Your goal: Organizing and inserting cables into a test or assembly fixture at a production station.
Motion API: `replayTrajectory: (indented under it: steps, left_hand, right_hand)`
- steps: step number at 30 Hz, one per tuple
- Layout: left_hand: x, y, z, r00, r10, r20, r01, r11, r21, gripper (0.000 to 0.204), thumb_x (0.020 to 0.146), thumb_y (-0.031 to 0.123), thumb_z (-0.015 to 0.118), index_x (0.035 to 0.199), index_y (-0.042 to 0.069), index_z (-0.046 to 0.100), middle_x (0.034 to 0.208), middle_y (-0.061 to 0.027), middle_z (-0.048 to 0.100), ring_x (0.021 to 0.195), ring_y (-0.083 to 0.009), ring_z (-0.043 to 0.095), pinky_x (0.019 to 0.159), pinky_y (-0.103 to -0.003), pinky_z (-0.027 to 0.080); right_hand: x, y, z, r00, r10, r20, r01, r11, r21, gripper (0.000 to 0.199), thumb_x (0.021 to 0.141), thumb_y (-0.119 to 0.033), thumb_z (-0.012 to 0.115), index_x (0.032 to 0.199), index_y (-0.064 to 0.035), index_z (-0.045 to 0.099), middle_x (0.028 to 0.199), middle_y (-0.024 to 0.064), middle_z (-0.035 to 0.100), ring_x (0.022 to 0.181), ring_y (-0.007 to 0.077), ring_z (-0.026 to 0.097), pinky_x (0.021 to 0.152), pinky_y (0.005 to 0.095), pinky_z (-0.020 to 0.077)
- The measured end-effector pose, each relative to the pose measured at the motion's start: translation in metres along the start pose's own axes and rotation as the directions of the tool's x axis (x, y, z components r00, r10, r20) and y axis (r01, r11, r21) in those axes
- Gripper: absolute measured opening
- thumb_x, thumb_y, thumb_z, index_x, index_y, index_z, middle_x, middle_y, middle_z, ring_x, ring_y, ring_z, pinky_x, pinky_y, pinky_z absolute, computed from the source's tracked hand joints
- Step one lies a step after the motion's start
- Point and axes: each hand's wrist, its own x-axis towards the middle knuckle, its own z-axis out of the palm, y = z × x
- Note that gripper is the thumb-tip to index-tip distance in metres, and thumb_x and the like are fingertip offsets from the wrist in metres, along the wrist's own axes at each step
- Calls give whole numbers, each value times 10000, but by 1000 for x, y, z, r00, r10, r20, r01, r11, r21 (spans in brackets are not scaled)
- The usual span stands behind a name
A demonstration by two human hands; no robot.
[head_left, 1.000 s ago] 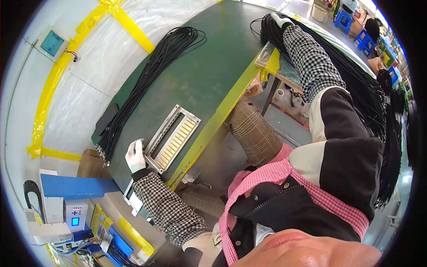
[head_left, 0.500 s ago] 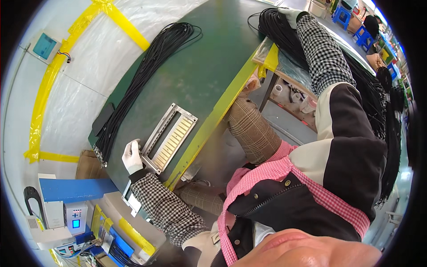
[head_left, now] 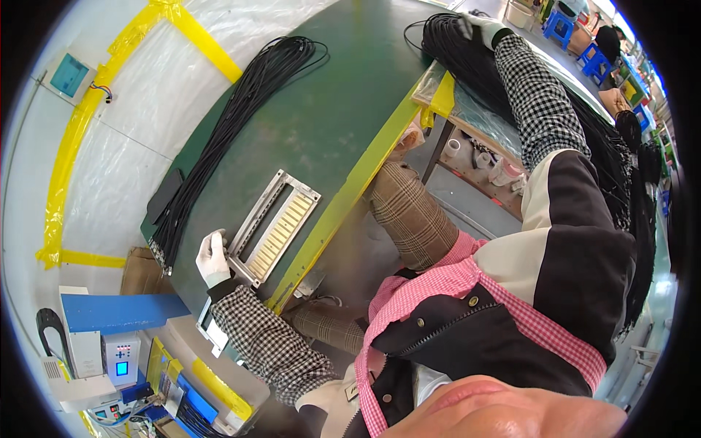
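The left hand, in a white glove, rests at the near end of a metal comb-like frame that lies flat on the green desk. Its fingers curl over the frame's corner, so the grip is closed on the frame's end; the thumb side is hidden beneath the hand. The left forearm, in a black-and-white checked sleeve, is bent and runs from the body up to that corner. The frame lies slanted, between the desk's yellow edge strip and a long bundle of black cables stretched along the far side of the desk, close to the bundle's near end.

The right arm is stretched out almost straight, away from the body, over a second, thicker heap of black cables at the desk's far corner. The right hand, also white-gloved, sits on top of that heap; it is small and near the rim of the view, so whether its grip is spread or pressed together cannot be told
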Motion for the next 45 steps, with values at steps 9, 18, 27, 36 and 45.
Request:
replayTrajectory:
  steps: [9, 18, 27, 36, 45]
  left_hand:
    - [12, 5, 10, 999, 36, 39, -36, 999, 8, 236, 910, 214, 563, 964, 31, 702, 808, -33, 645, 712, -97, 538, 656, -205, 421]
    - [9, 13, 12, 999, 15, 46, -16, 1000, 17, 244, 913, 223, 555, 966, 34, 701, 794, -26, 632, 730, -98, 537, 675, -208, 424]
    - [10, 11, 12, 999, -1, 53, 0, 1000, 17, 238, 909, 218, 558, 964, 36, 702, 808, -25, 640, 734, -103, 543, 689, -210, 428]
    - [13, 12, 14, 998, 21, 54, -20, 1000, -4, 236, 905, 214, 562, 963, 32, 701, 803, -28, 638, 741, -106, 543, 693, -216, 430]
    - [9, 13, 12, 999, 17, 48, -18, 1000, 19, 242, 904, 217, 564, 968, 28, 700, 819, -32, 647, 748, -113, 548, 705, -221, 434]
  right_hand:
    - [-53, -5, 14, 925, -214, -313, 364, 735, 572, 272, 913, -71, 590, 1171, 13, 571, 1091, 171, 654, 958, 287, 644, 867, 366, 527]
    - [-75, -32, 53, 892, 16, -452, 285, 756, 589, 305, 912, -62, 593, 1199, 32, 553, 1154, 181, 627, 1042, 290, 615, 931, 369, 498]
    - [-71, -6, 32, 948, -19, -318, 258, 628, 734, 299, 914, -45, 584, 1197, 47, 554, 1157, 184, 626, 1035, 292, 617, 923, 367, 500]
    - [-63, 21, -4, 860, -507, 57, 262, 534, 804, 275, 917, -25, 570, 1180, 56, 562, 1155, 194, 629, 1024, 294, 625, 895, 360, 513]
    - [-72, 12, 24, 901, -307, -306, 433, 641, 634, 282, 911, -22, 579, 1181, 60, 561, 1161, 199, 626, 1021, 301, 627, 892, 358, 513]
